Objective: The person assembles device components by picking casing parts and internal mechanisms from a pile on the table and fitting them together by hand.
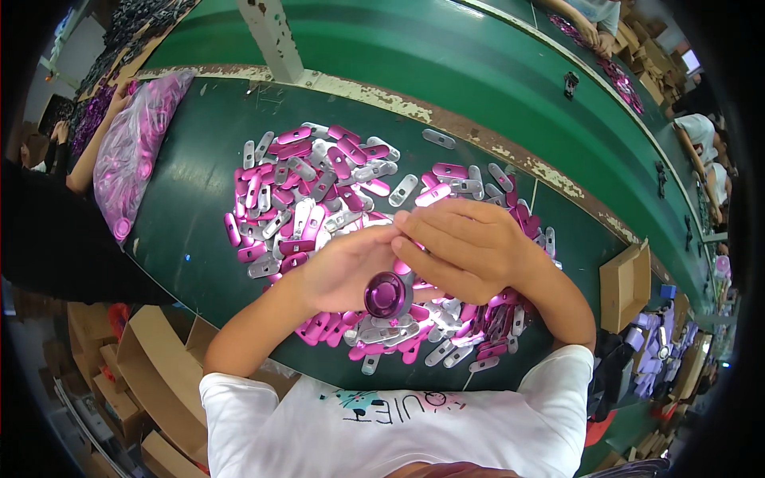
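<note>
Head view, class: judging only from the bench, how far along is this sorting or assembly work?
Done: nothing finished can be told apart. In hand: the left hand holds a round purple metal part while the right hand meets it at the fingertips. Left: a big heap of pink and silver oblong pieces on the green table, plus a full clear bag.

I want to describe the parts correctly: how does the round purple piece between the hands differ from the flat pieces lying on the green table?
The round purple piece is a glossy disc; the flat pieces are long ovals. It is dark purple; they are pink or silver. It sits between the left hand and right hand; they lie loose in a heap. All look metallic.
</note>
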{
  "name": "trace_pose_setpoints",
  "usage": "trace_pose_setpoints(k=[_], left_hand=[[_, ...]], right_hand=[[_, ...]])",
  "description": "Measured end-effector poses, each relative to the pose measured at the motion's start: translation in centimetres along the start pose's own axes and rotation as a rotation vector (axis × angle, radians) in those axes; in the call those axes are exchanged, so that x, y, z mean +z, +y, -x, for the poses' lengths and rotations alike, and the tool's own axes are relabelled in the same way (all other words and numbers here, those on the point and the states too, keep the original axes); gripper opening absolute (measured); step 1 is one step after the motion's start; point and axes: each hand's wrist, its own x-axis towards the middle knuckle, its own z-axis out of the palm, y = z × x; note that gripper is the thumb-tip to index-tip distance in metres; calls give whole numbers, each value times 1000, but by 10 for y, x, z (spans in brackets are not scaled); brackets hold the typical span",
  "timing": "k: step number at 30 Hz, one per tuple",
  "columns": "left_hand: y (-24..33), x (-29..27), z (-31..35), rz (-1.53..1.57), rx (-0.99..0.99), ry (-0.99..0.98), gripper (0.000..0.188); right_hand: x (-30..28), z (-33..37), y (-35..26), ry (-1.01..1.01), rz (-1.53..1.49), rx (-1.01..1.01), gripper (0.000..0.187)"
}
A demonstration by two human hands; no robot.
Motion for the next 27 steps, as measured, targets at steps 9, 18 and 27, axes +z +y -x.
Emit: trace_pose_setpoints(k=[9, 18, 27], left_hand=[[12, -2, -7, -967, 455, 366, 29], [17, -23, -14, -2052, 839, 620, 21], [19, -30, -5, -2314, 665, 411, 20]], right_hand=[[-44, 150, 259, 215, -9, 1591, 29], [-19, 173, 257, 118, 875, 1315, 46], [28, 25, 9, -188, -141, 466, 25]])
